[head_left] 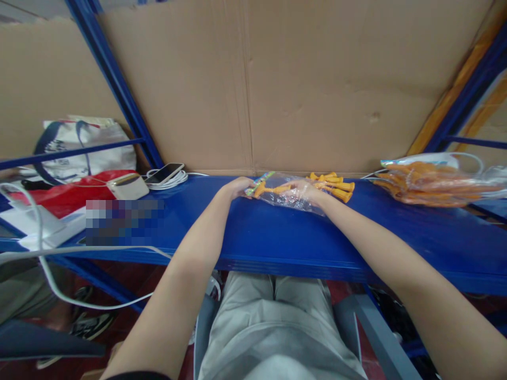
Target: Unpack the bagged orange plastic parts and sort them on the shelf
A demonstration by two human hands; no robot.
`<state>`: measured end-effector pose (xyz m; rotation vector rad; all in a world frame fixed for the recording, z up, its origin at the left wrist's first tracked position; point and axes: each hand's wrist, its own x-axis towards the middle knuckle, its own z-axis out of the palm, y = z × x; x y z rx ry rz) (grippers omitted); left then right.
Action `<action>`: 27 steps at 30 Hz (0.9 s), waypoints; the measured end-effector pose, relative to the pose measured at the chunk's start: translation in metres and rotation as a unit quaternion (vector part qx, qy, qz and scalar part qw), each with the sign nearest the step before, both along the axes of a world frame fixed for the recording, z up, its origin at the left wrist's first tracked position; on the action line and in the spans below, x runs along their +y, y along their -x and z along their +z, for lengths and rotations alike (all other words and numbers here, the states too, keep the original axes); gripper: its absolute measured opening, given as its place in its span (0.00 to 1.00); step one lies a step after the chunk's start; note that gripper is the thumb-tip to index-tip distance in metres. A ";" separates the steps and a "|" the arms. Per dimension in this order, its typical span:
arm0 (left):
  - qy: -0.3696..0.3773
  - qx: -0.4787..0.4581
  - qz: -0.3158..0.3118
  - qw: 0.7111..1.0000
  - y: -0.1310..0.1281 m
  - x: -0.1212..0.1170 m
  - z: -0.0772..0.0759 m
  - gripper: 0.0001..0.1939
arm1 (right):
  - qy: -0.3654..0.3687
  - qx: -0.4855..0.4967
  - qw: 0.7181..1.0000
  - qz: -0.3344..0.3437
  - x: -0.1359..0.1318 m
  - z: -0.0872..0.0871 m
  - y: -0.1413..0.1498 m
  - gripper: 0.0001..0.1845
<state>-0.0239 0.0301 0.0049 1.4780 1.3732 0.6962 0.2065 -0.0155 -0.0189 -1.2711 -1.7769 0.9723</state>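
Observation:
My left hand (236, 187) grips the left end of a clear plastic bag (282, 197) lying on the blue shelf (277, 237); an orange toy piece shows inside the bag. My right hand (304, 191) sits inside or under the bag's clear film, fingers curled near the orange piece. Just behind the bag lies a small heap of loose orange plastic pieces (335, 186).
A big clear bag of orange pieces (430, 182) rests at the right. At the left are a phone (164, 172) on coiled white cable, a white power bank (128, 186), a red item and a tote bag (85, 145). Cardboard backs the shelf.

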 end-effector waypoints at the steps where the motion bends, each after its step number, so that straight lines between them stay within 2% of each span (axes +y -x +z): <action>1: -0.005 -0.006 0.003 1.000 0.000 0.001 -0.001 0.10 | 0.009 0.006 1.000 0.010 -0.001 0.000 0.001 0.16; 5: -0.008 -0.041 0.006 0.999 0.002 0.002 -0.003 0.10 | 0.021 0.025 0.997 0.066 -0.005 0.002 0.003 0.17; 8: 0.002 -0.049 0.005 0.999 0.002 0.001 -0.003 0.08 | 0.017 0.014 0.996 0.084 -0.007 0.003 0.004 0.18; 22: -0.008 -0.054 -0.011 0.998 0.004 -0.007 -0.002 0.10 | 0.017 0.011 0.997 0.075 -0.018 0.007 0.010 0.18; 27: -0.039 -0.040 0.036 0.998 0.003 -0.004 -0.002 0.03 | 0.025 0.046 0.997 0.063 -0.011 0.003 0.011 0.17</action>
